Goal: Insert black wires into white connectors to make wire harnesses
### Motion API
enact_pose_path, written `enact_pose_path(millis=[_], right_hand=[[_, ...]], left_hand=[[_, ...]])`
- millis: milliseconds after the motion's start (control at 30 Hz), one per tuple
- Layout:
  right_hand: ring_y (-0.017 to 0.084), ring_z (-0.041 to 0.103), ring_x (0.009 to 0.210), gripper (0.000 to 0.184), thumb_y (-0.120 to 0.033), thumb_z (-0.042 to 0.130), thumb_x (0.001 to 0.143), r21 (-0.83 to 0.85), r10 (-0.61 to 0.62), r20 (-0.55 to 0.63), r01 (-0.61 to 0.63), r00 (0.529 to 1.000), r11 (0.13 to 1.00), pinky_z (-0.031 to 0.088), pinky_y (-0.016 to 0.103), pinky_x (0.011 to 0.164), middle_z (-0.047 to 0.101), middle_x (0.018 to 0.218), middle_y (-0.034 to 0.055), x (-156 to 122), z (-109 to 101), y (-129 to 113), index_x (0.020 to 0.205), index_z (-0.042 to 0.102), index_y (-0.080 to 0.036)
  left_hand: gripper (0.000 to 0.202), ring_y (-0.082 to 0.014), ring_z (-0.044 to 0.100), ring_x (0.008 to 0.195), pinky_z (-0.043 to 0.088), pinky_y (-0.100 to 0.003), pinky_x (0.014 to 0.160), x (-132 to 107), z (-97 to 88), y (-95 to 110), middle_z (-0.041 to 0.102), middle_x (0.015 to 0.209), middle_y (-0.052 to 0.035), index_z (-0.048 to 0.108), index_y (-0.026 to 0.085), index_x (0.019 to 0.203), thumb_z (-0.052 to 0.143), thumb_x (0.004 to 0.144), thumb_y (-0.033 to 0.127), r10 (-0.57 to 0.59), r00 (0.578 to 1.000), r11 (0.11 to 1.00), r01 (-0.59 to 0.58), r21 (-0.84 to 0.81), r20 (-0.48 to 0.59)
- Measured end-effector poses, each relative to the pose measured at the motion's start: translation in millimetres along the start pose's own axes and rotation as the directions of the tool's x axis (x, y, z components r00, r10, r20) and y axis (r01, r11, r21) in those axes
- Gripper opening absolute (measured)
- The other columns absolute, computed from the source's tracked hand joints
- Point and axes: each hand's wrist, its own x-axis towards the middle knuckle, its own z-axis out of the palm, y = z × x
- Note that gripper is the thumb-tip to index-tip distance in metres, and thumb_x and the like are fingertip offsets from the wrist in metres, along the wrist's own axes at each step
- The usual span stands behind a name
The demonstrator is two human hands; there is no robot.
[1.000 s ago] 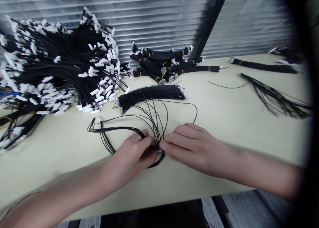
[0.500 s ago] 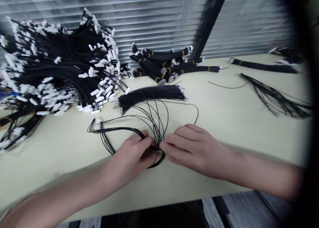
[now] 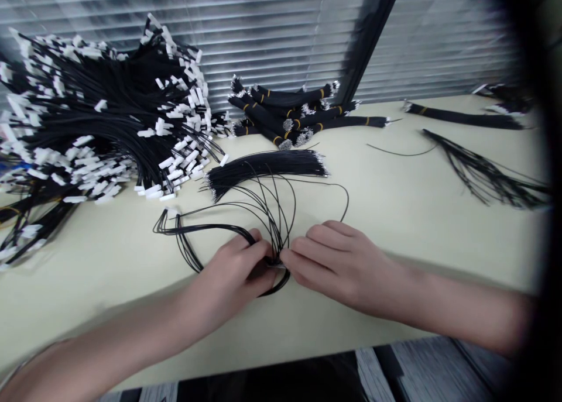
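Note:
My left hand point(image 3: 246, 267) is closed around a wire harness point(image 3: 215, 227) of thin black wires, gripping it near a small pale connector point(image 3: 276, 265). From that connector several wires fan out upward, and others loop off to the left toward white connectors point(image 3: 172, 210) lying on the table. My right hand point(image 3: 333, 264) is pinched at the connector's right side, on a single black wire point(image 3: 346, 200) that curves up behind the fingers. The fingertips hide the wire's end. Just beyond the hands lies a loose bundle of black wires point(image 3: 267, 169) with silvery terminals at both ends.
At the left rises a big pile of black cables with white connectors point(image 3: 114, 103). Yellow-banded wire bundles point(image 3: 298, 109) are heaped by the window blinds point(image 3: 263, 27). Farther right, another banded bundle point(image 3: 461, 116) and some loose wires point(image 3: 487, 171) rest on the pale table point(image 3: 386, 197).
Hardly anything differs. Both hands keep their hold at the connector, and my right fingers have shifted very slightly.

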Motion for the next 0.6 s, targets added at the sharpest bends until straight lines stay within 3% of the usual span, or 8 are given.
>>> enact_pose_path(millis=[600], right_hand=[[0.014, 0.045, 0.064, 0.019, -0.015, 0.048, 0.090, 0.258, 0.142, 0.000, -0.137, 0.990, 0.956, 0.038, 0.028, 0.061, 0.056, 0.068, 0.0025, 2.8, 13.5, -3.4, 0.080, 0.064, -0.013]], left_hand=[[0.017, -0.0139, 0.048, 0.070, 0.038, -0.025, 0.058, -0.3, -0.5, -0.8, 0.046, 0.078, 0.0003, 0.044, 0.019, 0.071, 0.052, 0.085, 0.014, 0.006, 1.000, 1.000, -0.006, 0.003, -0.005]])
